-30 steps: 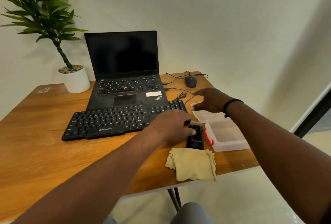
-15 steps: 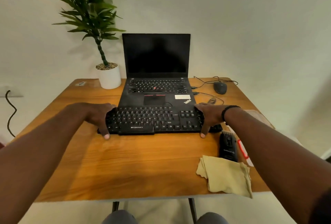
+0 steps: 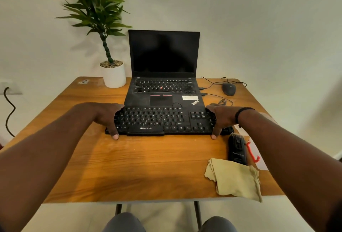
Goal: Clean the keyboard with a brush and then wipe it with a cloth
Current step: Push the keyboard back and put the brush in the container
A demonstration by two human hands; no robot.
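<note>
With your left hand (image 3: 106,116) and right hand (image 3: 219,118) gripping the ends of the keyboard (image 3: 162,120) between them, its rear edge touching the laptop (image 3: 163,91), tugging could snag its cable, while brush (image 3: 237,148) and cloth (image 3: 235,179) wait near your right wrist.
</note>
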